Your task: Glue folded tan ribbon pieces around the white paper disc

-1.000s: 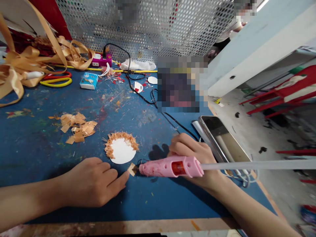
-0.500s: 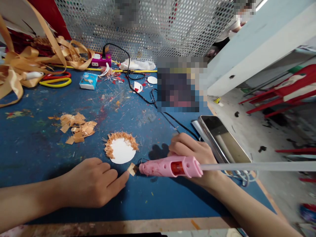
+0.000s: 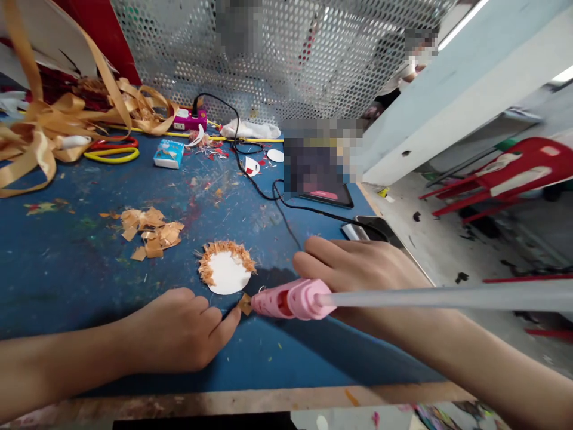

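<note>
My right hand (image 3: 353, 269) is closed round a pink hot glue gun (image 3: 295, 300), with a long translucent glue stick (image 3: 403, 298) reaching out of its back to the right. The gun's nozzle meets a small tan ribbon square (image 3: 245, 303). Pinched at the left edge of that square are the fingers of my left hand (image 3: 197, 328). Just beyond lies a white paper disc (image 3: 228, 276), its far and left rim covered with frayed tan ribbon pieces (image 3: 224, 248). A pile of cut ribbon squares (image 3: 152, 233) rests further left.
Loose tan ribbon (image 3: 67, 119) heaps at the back left, beside red and yellow scissors handles (image 3: 111, 152) and a blue box (image 3: 169, 153). A black cable (image 3: 255, 182) crosses the table to the right. A tablet (image 3: 331, 194) and a phone (image 3: 380, 230) lie there. Perforated metal (image 3: 277, 60) stands behind.
The glue gun has swung so its back end points more toward me, its nozzle now at the ribbon square. My right hand has shifted slightly left and up. The whole view has shifted a little.
</note>
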Demonstrator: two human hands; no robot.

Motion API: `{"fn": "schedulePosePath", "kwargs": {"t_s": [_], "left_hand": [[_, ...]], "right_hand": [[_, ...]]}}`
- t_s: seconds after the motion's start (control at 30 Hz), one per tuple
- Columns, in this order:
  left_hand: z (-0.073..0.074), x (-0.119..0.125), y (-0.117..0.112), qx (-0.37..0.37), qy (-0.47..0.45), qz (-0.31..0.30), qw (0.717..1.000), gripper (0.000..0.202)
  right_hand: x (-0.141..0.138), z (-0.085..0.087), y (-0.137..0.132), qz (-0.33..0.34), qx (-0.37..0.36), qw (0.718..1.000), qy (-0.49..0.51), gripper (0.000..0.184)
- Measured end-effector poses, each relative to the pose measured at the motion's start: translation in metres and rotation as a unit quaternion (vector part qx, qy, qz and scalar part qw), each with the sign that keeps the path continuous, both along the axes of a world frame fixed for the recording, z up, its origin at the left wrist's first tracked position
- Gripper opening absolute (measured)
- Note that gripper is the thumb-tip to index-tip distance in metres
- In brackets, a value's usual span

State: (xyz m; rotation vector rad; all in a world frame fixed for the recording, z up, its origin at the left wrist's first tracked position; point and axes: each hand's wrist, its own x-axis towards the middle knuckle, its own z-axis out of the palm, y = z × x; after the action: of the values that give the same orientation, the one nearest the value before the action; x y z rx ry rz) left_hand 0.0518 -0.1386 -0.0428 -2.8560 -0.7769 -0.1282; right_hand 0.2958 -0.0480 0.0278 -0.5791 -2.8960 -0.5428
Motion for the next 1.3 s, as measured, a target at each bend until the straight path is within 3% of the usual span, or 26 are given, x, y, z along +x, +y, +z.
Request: {"fn": "schedulePosePath", "kwargs": {"t_s": [0.23,0.33,0.4,0.5,0.63,0.77,1.0,1.3], "left_hand": [[-0.002,0.0,-0.001,-0.004,0.028,0.008,1.0,0.042],[-0.003,-0.001,-0.001,0.003,0.028,0.008,1.0,0.041],[-0.002,-0.002,-0.001,0.01,0.025,0.006,1.0,0.041],[-0.001,-0.003,-0.001,0.017,0.015,-0.004,1.0,0.038],[0.0,-0.003,0.0,0.016,0.011,-0.006,1.0,0.036],[-0.001,-0.003,0.0,0.011,0.017,-0.01,1.0,0.042],[-0.003,-0.003,0.001,0.021,0.005,-0.013,1.0,0.038],[0.003,-0.003,0.001,0.017,0.017,-0.018,1.0,0.037]], "right_hand": [[0.003,0.0,-0.003,-0.003,-0.014,1.0,0.016,0.03],[0.016,-0.001,0.011,-0.059,-0.114,0.989,0.07,0.022],[0.025,-0.007,0.026,-0.124,-0.233,0.948,0.176,0.014],[0.029,-0.025,0.048,-0.188,-0.339,0.838,0.383,0.022],[0.02,-0.054,0.06,-0.243,-0.327,0.798,0.443,0.023],[0.01,-0.071,0.055,-0.232,-0.318,0.821,0.415,0.028],[-0.008,-0.083,0.053,-0.18,-0.293,0.879,0.331,0.024],[-0.002,-0.077,0.06,-0.178,-0.259,0.926,0.209,0.021]]}}
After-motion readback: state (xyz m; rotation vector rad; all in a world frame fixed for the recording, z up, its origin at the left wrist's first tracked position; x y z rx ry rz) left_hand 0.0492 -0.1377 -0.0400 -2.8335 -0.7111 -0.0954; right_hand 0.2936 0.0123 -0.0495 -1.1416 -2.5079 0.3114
